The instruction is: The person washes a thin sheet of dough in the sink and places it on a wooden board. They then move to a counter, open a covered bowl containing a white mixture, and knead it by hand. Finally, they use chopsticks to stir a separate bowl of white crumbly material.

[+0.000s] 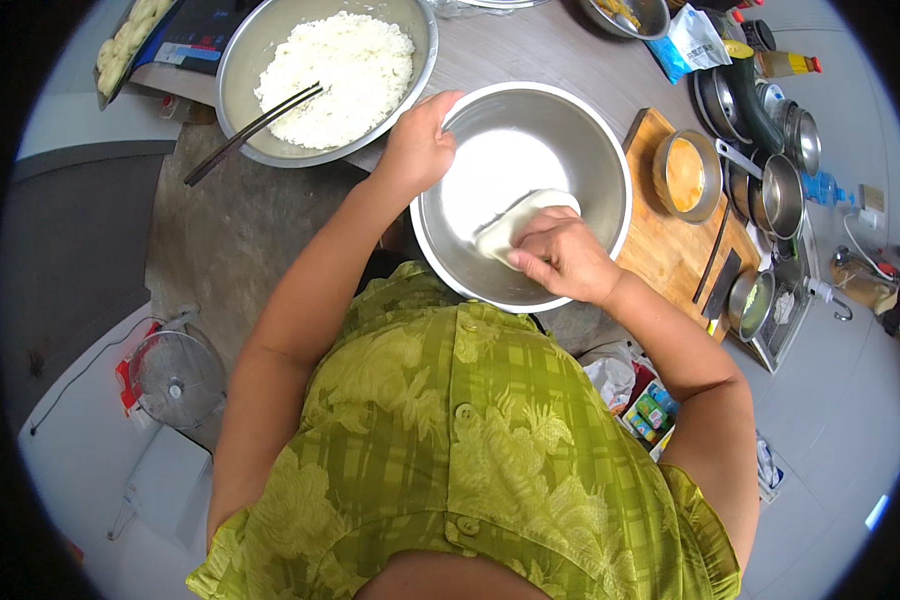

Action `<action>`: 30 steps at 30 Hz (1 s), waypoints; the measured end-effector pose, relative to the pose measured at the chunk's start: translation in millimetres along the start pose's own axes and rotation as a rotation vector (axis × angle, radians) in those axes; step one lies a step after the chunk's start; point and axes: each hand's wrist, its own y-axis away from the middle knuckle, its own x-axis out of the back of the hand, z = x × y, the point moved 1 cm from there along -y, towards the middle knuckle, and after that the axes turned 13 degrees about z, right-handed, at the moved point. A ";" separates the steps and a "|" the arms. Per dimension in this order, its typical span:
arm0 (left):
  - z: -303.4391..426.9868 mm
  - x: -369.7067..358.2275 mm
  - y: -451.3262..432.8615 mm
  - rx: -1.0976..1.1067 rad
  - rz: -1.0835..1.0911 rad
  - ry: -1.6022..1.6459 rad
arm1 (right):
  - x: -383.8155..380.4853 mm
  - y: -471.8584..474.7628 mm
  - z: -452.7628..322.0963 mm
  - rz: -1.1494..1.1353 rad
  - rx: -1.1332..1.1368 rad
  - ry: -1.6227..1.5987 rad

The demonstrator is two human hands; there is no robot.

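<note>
My left hand [422, 144] grips the rim of a large stainless steel bowl [607, 172] at its upper left, thumb over the edge. Inside the bowl, my right hand [559, 251] holds a pale, soft piece, dough or a folded cloth [499, 232]; which of the two I cannot tell. A light patch covers the bowl's bottom. To the upper left stands a wide metal bowl [229, 82] of white crumbly food [337, 75], with dark chopsticks [251, 135] resting across its rim.
A wooden cutting board [649, 247] at the right bears a small metal bowl of orange liquid [685, 176], a dark chopstick and a knife [722, 285]. Beyond are pots [780, 195], a sink [787, 315] and bottles. A braided dough tray [131, 41] lies far left; a fan [176, 382] stands below.
</note>
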 end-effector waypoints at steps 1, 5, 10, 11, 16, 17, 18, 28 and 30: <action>-1.0 -0.9 0.3 -0.005 0.003 0.012 | 0.1 0.8 0.9 -0.070 -0.125 0.000; 0.1 0.4 -0.8 0.013 -0.028 0.069 | -34.1 -40.9 -18.3 0.173 -0.135 0.410; 15.8 7.2 -4.1 0.038 -0.069 -0.022 | -49.8 -43.7 2.1 -0.089 0.310 0.506; 10.3 5.3 -3.6 0.022 -0.048 0.020 | -45.6 -40.3 7.9 -0.145 0.332 0.481; 10.7 5.8 1.1 0.135 -0.067 -0.001 | -43.6 -44.2 40.2 -0.061 0.512 0.362; 10.8 5.3 0.9 0.160 -0.078 -0.028 | -46.8 -50.6 43.1 -0.014 0.542 0.337; 12.1 4.8 -0.3 0.157 -0.071 -0.021 | -48.7 -58.2 44.4 0.085 0.578 0.334; 12.5 10.0 4.3 0.023 0.022 -0.003 | -48.5 -118.8 47.4 0.181 0.193 0.373; 16.1 10.9 31.4 0.128 0.096 -0.013 | -41.1 -123.7 39.0 0.037 -0.006 0.352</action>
